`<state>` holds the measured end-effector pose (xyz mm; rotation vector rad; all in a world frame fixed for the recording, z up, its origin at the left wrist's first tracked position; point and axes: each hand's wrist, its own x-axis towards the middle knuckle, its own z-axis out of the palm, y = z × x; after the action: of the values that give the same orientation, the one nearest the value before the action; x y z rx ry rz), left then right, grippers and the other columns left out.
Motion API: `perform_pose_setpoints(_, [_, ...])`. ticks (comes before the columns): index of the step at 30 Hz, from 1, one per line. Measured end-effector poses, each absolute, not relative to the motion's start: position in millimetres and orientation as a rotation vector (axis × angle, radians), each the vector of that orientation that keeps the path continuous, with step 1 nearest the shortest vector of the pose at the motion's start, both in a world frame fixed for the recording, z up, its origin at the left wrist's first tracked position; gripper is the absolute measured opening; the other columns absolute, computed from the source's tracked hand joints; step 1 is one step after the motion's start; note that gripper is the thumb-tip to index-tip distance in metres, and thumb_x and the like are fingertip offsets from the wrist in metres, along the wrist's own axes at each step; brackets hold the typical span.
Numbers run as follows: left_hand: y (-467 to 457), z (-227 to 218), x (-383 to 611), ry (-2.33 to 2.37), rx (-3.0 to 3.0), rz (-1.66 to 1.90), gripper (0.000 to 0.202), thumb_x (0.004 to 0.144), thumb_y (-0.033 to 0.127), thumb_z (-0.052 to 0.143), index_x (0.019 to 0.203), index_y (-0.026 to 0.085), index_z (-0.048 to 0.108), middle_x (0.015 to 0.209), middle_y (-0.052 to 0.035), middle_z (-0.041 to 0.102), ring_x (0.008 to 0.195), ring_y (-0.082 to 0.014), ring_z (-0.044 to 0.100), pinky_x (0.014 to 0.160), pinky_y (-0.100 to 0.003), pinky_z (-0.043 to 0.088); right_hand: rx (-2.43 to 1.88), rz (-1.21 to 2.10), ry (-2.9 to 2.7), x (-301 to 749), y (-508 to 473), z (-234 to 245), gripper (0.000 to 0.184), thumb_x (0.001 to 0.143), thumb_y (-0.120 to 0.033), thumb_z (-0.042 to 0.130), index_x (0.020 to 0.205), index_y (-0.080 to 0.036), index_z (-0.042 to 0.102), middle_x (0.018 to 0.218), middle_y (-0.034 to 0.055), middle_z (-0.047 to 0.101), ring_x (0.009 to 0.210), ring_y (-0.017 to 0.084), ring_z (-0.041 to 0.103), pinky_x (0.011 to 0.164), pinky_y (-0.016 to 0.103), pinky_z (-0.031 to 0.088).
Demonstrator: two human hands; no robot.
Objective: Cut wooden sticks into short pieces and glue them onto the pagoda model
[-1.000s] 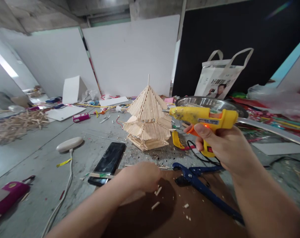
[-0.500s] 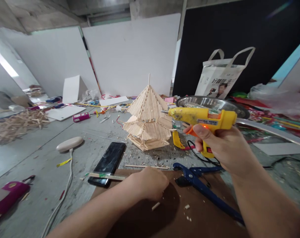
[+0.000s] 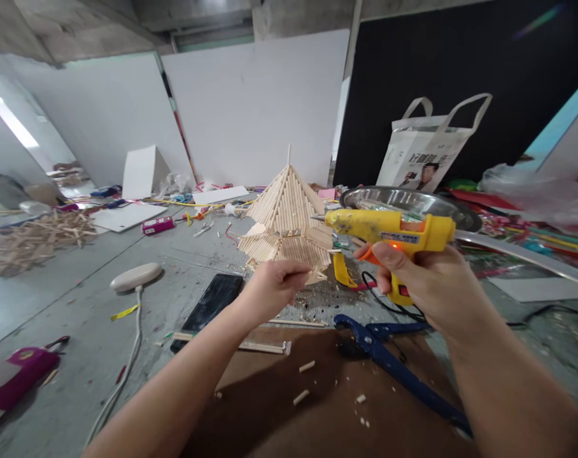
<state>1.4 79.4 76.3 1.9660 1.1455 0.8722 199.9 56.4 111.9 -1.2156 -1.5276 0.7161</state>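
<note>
My right hand [image 3: 420,273] is wrapped round the grip of a yellow hot glue gun [image 3: 384,226], its nozzle pointing left and an orange light glowing on it. A clear glue stick [image 3: 518,248] runs out of its back end. My left hand [image 3: 279,285] is closed in a pinch in front of a pagoda-like model of wooden sticks [image 3: 289,200]; what the fingers hold, if anything, I cannot make out. The hand covers part of the model's lower tier. Below lie a brown board [image 3: 270,407] with short stick pieces [image 3: 301,397] and blue-handled cutters [image 3: 389,362].
A black phone [image 3: 215,302] lies left of the hand, partly under bundled sticks [image 3: 263,347]. Farther left are a white corded device [image 3: 136,276] and a magenta tool [image 3: 21,381]. Behind the glue gun stands a metal bowl [image 3: 468,213]; a stick pile [image 3: 41,238] is at far left.
My left hand has lifted from the board and moved up and forward to the model's front. A second short stick piece and the bundle's wrapped end now show. The right hand stays nearly still.
</note>
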Motion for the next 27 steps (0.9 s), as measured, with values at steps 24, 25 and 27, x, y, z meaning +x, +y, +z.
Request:
perform_pose_setpoints(24, [88.8, 76.1, 0.4, 0.843, 0.944, 1.443, 0.028, 0.065, 0.017, 0.06, 0.091, 0.011, 0.053, 0.06, 0.0002, 0.06, 0.047, -0.0057, 0.055, 0.048, -0.017, 0.046, -1.422, 0.661, -1.69, 194.1, 51.5, 114.8, 0.032, 0.067, -0.051, 0.051, 0.062, -0.019, 0.052, 0.036, -0.005, 0.043, 0.034, 0.007, 0.04, 0.033, 0.02, 0.035])
perform_pose_setpoints(25, [88.9, 76.1, 0.6, 0.84, 0.935, 1.445, 0.029, 0.065, 0.016, 0.06, 0.093, 0.011, 0.053, 0.061, -0.0003, 0.06, 0.048, -0.0062, 0.056, 0.049, -0.017, 0.046, -1.424, 0.656, -1.689, 194.3, 51.9, 114.7, 0.032, 0.067, -0.051, 0.051, 0.063, -0.019, 0.052, 0.037, -0.005, 0.043, 0.034, 0.007, 0.04, 0.033, 0.02, 0.035])
perform_pose_setpoints(27, [88.2, 76.6, 1.3, 0.85, 0.931, 1.441, 0.024, 0.065, 0.016, 0.06, 0.088, 0.009, 0.055, 0.06, -0.0015, 0.061, 0.05, -0.0072, 0.058, 0.051, -0.017, 0.047, -1.429, 0.658, -1.689, 194.6, 52.5, 114.5, 0.033, 0.067, -0.052, 0.051, 0.064, -0.02, 0.053, 0.037, -0.0051, 0.043, 0.034, 0.007, 0.04, 0.033, 0.02, 0.035])
